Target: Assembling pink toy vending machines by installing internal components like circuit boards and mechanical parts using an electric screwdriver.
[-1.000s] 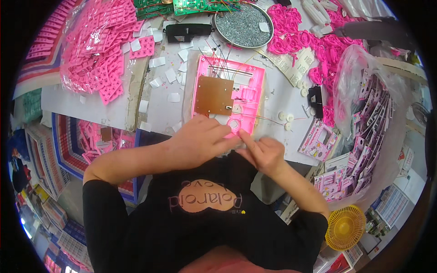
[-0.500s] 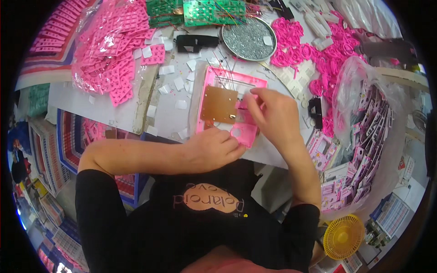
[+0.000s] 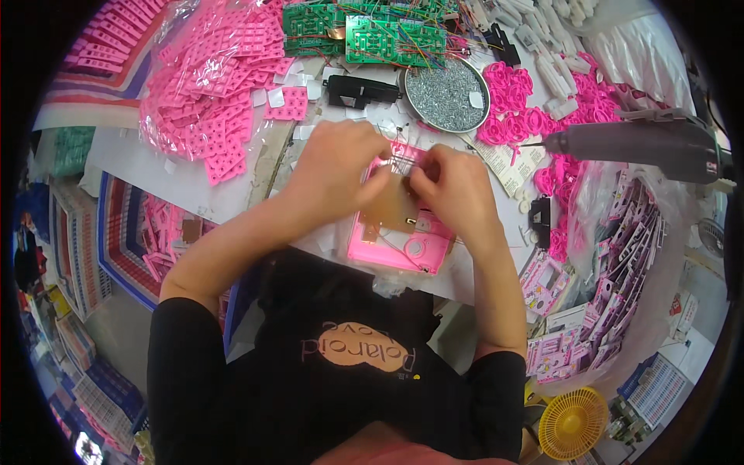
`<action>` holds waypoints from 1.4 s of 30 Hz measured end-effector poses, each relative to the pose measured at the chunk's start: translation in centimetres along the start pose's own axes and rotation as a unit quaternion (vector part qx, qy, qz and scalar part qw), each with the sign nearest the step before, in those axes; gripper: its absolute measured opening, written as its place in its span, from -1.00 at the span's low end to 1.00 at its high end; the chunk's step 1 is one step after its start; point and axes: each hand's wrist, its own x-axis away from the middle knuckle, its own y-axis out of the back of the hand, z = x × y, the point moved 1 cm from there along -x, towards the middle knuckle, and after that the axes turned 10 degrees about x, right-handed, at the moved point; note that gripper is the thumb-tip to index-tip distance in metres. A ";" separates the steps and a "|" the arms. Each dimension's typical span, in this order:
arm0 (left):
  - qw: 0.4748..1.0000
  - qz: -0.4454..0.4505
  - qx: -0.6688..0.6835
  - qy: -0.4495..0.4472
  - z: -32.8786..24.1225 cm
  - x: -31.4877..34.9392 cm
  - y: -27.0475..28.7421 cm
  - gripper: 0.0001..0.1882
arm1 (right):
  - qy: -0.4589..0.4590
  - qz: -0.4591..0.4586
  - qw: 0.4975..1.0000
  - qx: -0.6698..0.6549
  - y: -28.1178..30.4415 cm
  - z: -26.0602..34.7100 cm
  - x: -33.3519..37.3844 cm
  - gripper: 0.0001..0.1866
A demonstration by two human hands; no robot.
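Note:
In front of me lies a shallow pink plastic case (image 3: 434,258), with a brown circuit board (image 3: 391,217) set in it. Thin wires (image 3: 404,164) cross the far end of the board. My left hand (image 3: 339,167) reaches over the case's left side, its thumb and fingers closed about the wires. From the right, my right hand (image 3: 463,190) pinches at the same wires, close to the left fingertips. The fingers partly hide the wires and the case's far end. A round opening shows in the near right part of the case.
Pink keypad pieces (image 3: 209,93) fill a bag at left. Green circuit boards (image 3: 395,40) and a round dish of screws (image 3: 446,94) are at the back. Pink straps (image 3: 508,101) lie right of it. An electric screwdriver (image 3: 635,146) hangs at right, above a bag of printed panels (image 3: 612,279).
My left hand has gone from the case's near edge to the wires at its far end. My right hand has joined it there. The screwdriver now hangs further into view.

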 end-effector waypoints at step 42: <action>0.950 -0.062 0.259 0.165 0.5 2.5 -2.0 -0.85 | -0.007 -0.089 0.967 -0.239 -0.4 0.8 -1.1 -0.85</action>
